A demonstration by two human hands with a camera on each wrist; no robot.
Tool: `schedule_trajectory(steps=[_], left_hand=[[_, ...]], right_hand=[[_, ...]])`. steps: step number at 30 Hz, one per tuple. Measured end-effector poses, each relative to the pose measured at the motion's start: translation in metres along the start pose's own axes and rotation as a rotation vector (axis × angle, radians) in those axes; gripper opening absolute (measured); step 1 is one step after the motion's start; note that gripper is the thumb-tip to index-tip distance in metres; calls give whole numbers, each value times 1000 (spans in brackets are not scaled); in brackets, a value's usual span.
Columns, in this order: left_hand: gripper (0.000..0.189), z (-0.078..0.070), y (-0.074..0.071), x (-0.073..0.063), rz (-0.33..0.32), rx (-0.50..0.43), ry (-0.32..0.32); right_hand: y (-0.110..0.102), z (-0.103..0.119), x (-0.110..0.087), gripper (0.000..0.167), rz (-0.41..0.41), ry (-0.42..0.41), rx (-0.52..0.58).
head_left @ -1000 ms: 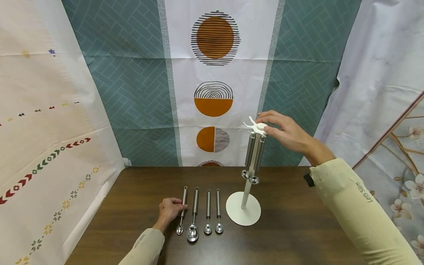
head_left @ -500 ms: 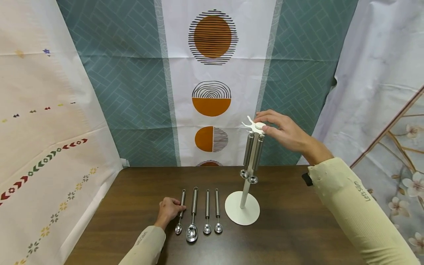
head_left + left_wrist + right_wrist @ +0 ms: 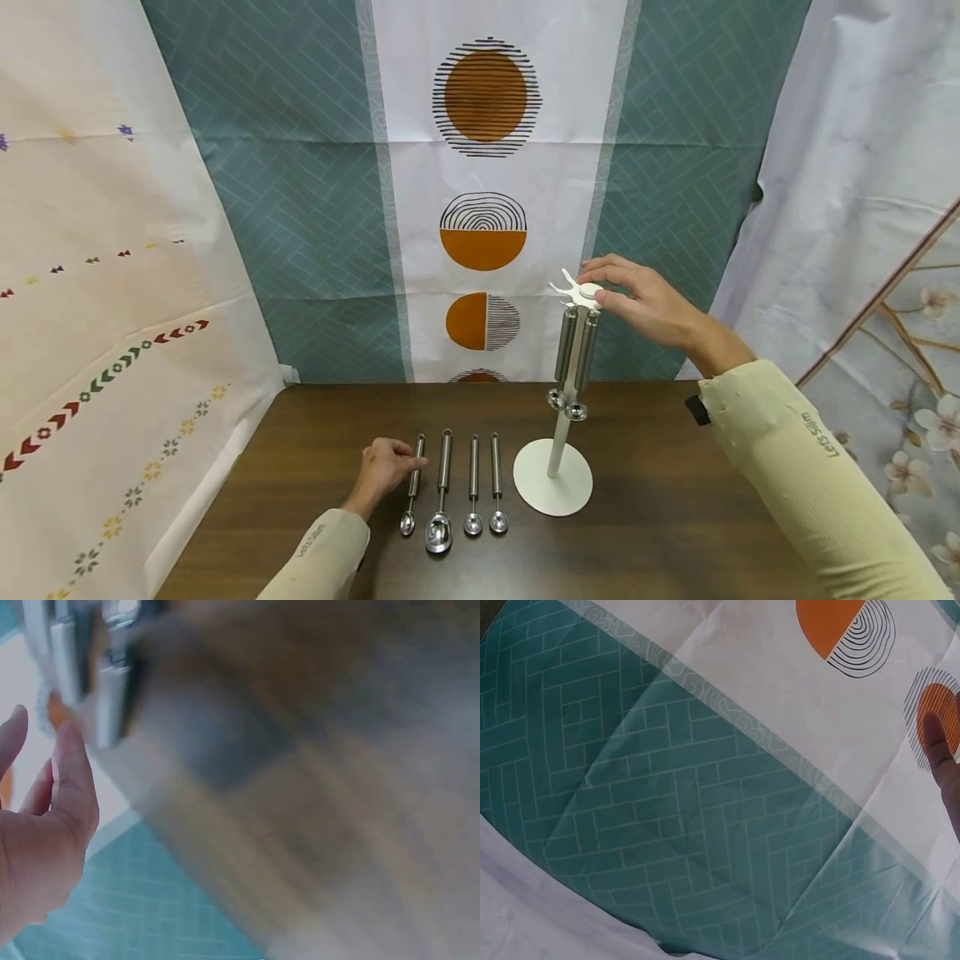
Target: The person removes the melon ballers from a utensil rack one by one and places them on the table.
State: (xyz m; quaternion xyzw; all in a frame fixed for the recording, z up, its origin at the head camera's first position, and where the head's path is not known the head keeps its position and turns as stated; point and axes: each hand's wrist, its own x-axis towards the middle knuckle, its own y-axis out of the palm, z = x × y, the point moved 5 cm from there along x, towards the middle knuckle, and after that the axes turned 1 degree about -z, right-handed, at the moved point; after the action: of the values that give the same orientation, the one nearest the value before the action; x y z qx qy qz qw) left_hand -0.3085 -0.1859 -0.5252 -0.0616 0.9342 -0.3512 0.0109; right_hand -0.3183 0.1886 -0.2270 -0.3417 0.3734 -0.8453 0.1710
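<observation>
My left hand (image 3: 384, 467) is over the handle of the leftmost small steel scoop (image 3: 407, 523), which lies on the table. In the left wrist view its thumb and fingers (image 3: 71, 761) are spread apart, with nothing between them. To its right lie a larger oval scoop (image 3: 438, 533) and two small round scoops (image 3: 472, 523), handles pointing away from me. My right hand (image 3: 641, 302) pinches the round top of a white utensil stand (image 3: 559, 442) between thumb and fingers. Two steel scoops (image 3: 566, 350) hang from its arms. Only part of that hand (image 3: 949, 772) enters the right wrist view.
The stand's round white base (image 3: 536, 492) rests on the dark wooden table (image 3: 660, 517). Behind it hangs a green and white patterned cloth (image 3: 315, 250). Other cloths hang at the left (image 3: 97, 292) and right (image 3: 847, 150).
My left hand has shifted slightly up and away along the leftmost scoop's handle, its fingers looser. The right hand stays at the stand's top. The head view has tilted a little.
</observation>
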Motion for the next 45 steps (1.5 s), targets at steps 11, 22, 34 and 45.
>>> schedule_trajectory(steps=[11,22,34,45], left_hand=[[28,-63,3,-3,113,-167,27],[29,-117,6,-3,210,-250,79],[29,-175,6,-8,287,-285,268],[32,-244,2,-9,308,-463,449]], right_hand=[[1,-1,2,32,12,49,-43],[0,0,3,33,21,53,-64],[0,1,2,34,19,53,-79],[-2,5,-2,37,47,3,-112]])
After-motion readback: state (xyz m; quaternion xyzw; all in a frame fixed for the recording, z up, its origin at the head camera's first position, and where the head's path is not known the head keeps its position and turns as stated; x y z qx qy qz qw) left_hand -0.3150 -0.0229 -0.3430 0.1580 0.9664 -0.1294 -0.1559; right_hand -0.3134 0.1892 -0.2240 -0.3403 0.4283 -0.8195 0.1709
